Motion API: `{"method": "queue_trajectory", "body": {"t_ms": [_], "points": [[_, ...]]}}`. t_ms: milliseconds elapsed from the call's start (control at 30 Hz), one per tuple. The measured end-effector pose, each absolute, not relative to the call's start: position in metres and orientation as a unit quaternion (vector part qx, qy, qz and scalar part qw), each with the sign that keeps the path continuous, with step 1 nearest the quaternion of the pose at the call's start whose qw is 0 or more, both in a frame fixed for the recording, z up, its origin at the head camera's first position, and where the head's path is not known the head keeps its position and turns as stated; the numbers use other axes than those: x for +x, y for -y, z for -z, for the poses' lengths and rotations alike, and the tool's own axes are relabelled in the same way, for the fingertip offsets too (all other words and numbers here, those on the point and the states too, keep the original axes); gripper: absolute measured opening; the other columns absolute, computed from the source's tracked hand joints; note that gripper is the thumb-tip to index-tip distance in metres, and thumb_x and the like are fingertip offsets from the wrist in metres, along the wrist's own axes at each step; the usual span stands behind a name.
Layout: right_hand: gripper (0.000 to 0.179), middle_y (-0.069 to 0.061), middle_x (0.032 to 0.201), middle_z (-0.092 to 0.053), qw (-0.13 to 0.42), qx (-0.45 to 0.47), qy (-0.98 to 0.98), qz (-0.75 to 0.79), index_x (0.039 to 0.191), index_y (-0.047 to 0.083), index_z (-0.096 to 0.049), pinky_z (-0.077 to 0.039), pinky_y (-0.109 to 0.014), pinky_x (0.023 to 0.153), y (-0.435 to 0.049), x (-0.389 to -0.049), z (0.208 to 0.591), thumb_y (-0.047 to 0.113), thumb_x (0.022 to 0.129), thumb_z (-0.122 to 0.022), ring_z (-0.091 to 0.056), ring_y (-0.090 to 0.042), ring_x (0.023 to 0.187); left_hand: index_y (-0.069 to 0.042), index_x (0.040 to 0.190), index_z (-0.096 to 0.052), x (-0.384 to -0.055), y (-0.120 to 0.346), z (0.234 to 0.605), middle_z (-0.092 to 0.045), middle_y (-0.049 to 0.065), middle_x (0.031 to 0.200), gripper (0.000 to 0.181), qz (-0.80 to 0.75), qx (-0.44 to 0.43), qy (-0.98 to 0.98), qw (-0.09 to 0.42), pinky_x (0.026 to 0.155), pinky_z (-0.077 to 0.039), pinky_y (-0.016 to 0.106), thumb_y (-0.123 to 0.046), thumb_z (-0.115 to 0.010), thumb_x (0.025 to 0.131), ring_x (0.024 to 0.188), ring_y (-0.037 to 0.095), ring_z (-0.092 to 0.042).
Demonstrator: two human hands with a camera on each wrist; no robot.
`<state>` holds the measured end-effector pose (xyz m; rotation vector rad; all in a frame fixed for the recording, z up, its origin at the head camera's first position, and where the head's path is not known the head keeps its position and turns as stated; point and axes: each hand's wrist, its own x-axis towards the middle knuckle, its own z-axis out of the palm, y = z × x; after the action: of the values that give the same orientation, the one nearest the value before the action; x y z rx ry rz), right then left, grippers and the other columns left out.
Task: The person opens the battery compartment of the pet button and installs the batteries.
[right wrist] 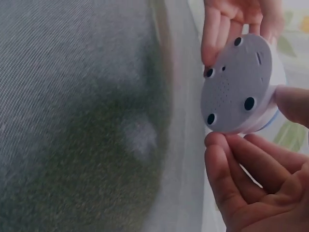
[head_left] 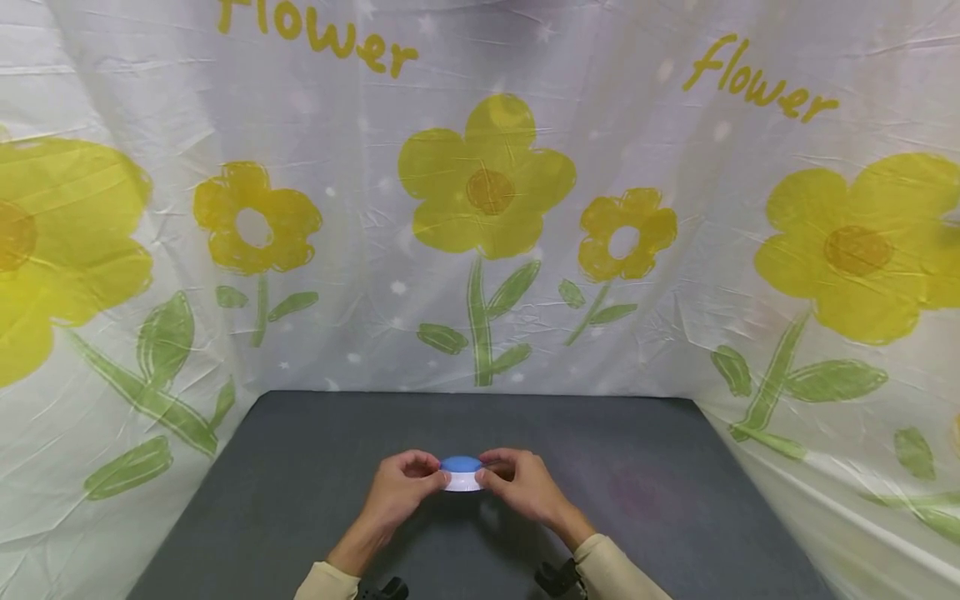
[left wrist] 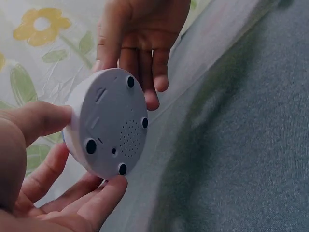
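Note:
A round buzzer button (head_left: 462, 480) with a blue dome on a white base is held between both hands above the dark table. Its flat white underside (left wrist: 116, 125) shows in the left wrist view, with speaker holes, a few slots and several black round feet. My left hand (head_left: 397, 489) pinches the left edge, thumb on the side wall and fingers at the rim. At the opposite edge, my right hand (head_left: 527, 486) pinches it between thumb and fingers. From the right wrist view, the blue dome is mostly hidden behind the base.
The dark grey table (head_left: 337, 433) stretches out below the hands, with a shadow under them. A white curtain (head_left: 360, 250) printed with yellow flowers hangs along its back and sides. Black straps with small devices (head_left: 558, 577) sit at the wrists, by beige sleeves.

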<state>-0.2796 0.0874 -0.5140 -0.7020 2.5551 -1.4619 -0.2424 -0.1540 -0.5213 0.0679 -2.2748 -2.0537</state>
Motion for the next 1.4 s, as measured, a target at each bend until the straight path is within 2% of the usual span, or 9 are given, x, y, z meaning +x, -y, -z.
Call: {"method": "queue_trajectory", "body": {"t_ms": [167,333,467,633,1100,1300,1400], "points": [[0.043,-0.013,0.121,-0.081,0.062,-0.244,-0.843,0.474,0.136,-0.001,-0.072,-0.067,-0.027,0.086,-0.089,-0.280,0.520,0.027,0.103,-0.077,-0.079,-0.023,0.109,0.005,0.113,-0.070,-0.243,0.154,0.528,-0.078,0.017,0.109,0.039,0.656,-0.019,0.753,0.043,0.079,-0.064,0.023,0.002,-0.091,0.081,0.101,0.026,-0.076],[0.044,-0.012,0.121,-0.082,0.058,-0.254,-0.854,0.452,0.135,-0.001,-0.072,-0.066,-0.026,0.087,-0.089,-0.280,0.526,0.023,0.100,-0.081,-0.079,-0.023,0.109,0.007,0.122,-0.066,-0.242,0.153,0.534,-0.077,0.025,0.120,0.048,0.637,-0.050,0.768,0.045,0.092,-0.069,0.036,0.006,-0.090,0.080,0.111,0.034,-0.077],[0.045,-0.013,0.121,-0.082,0.054,-0.267,-0.858,0.437,0.135,-0.003,-0.072,-0.069,-0.033,0.089,-0.090,-0.279,0.530,0.017,0.096,-0.084,-0.079,-0.022,0.108,0.007,0.122,-0.068,-0.242,0.154,0.542,-0.076,0.026,0.122,0.049,0.617,-0.084,0.781,0.047,0.096,-0.068,0.044,0.010,-0.090,0.078,0.112,0.036,-0.077],[0.047,-0.015,0.124,-0.081,0.060,-0.282,-0.857,0.426,0.135,-0.005,-0.071,-0.069,-0.043,0.092,-0.090,-0.278,0.533,0.014,0.094,-0.086,-0.080,-0.024,0.107,0.006,0.123,-0.070,-0.241,0.155,0.549,-0.077,0.023,0.121,0.051,0.588,-0.108,0.801,0.035,0.098,-0.067,0.042,0.010,-0.091,0.077,0.114,0.036,-0.076],[0.050,-0.012,0.122,-0.081,0.053,-0.301,-0.871,0.386,0.134,-0.002,-0.072,-0.068,-0.030,0.087,-0.090,-0.275,0.538,0.012,0.090,-0.090,-0.080,-0.017,0.102,0.004,0.124,-0.070,-0.237,0.151,0.554,-0.076,0.020,0.120,0.058,0.552,-0.126,0.823,0.039,0.098,-0.066,0.043,0.011,-0.094,0.071,0.114,0.034,-0.075],[0.049,-0.010,0.117,-0.081,0.045,-0.311,-0.879,0.360,0.134,-0.001,-0.072,-0.068,-0.030,0.083,-0.090,-0.274,0.538,0.014,0.091,-0.089,-0.080,-0.017,0.097,0.006,0.127,-0.068,-0.236,0.151,0.560,-0.074,0.021,0.123,0.062,0.536,-0.139,0.831,0.049,0.100,-0.066,0.045,0.010,-0.094,0.071,0.115,0.037,-0.074],[0.047,-0.011,0.120,-0.080,0.030,-0.315,-0.891,0.327,0.135,-0.001,-0.071,-0.068,-0.032,0.085,-0.093,-0.275,0.534,0.017,0.094,-0.086,-0.079,-0.022,0.101,0.006,0.129,-0.069,-0.235,0.153,0.560,-0.074,0.020,0.125,0.060,0.521,-0.131,0.841,0.063,0.100,-0.065,0.047,0.006,-0.093,0.075,0.118,0.037,-0.073]]}}
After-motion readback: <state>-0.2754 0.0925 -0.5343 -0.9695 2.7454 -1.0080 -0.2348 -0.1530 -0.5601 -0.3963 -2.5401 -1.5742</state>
